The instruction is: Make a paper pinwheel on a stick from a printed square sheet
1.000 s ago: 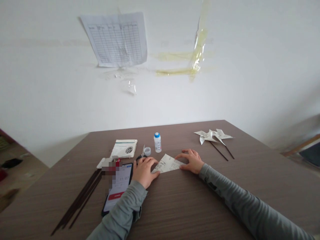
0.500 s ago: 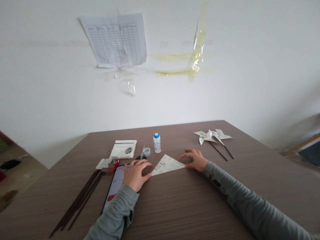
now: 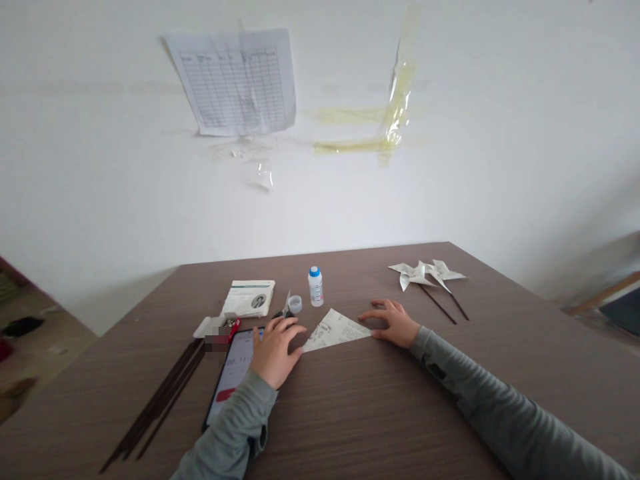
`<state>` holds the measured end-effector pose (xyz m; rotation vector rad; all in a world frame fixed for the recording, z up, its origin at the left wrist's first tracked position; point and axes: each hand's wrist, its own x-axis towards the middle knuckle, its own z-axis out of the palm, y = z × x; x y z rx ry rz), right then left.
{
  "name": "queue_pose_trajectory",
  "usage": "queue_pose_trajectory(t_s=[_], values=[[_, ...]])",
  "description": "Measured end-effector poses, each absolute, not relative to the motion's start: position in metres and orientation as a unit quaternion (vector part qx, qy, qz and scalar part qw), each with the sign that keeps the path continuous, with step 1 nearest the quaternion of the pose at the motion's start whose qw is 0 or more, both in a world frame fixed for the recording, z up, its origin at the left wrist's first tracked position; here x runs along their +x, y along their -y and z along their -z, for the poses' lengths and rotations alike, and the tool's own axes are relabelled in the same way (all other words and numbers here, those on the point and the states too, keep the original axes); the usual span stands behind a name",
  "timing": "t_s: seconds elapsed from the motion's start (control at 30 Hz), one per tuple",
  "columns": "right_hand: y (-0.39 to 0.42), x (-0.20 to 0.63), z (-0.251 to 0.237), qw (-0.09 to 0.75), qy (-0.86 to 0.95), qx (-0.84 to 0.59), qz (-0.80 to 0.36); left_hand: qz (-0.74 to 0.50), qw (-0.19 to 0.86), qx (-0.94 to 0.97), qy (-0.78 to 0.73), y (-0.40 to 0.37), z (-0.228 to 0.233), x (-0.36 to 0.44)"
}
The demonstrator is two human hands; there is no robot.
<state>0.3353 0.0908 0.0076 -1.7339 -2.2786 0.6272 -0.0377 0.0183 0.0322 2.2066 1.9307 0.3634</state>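
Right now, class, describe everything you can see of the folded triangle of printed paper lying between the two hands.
The folded triangle of printed paper is off-white with fine grey print too small to read. It lies flat on the brown wood-grain table, its long edge toward the person and its apex pointing away. The right hand rests at its right corner, fingers spread. The left hand lies beside its left corner; contact there cannot be told.

The table [image 3: 350, 413] is brown with a fine wood grain. A white folded paper triangle [image 3: 334, 329] carries grey print. The small bottle [image 3: 315, 287] is white with a blue cap. Both sleeves [image 3: 500, 413] are grey-green. The sticks [image 3: 155, 403] near the left edge are dark brown.
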Motion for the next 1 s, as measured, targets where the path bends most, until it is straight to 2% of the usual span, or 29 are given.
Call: queue_pose_trajectory(t_s=[0.63, 1.0], values=[[-0.076, 0.308, -0.007, 0.180, 0.787, -0.553, -0.206, -0.142, 0.078, 0.745, -0.647, -0.014, -0.035, -0.012], [-0.075, 0.303, -0.012, 0.200, 0.774, -0.558, -0.224, -0.198, 0.093, 0.738, -0.638, -0.020, -0.031, -0.014]])
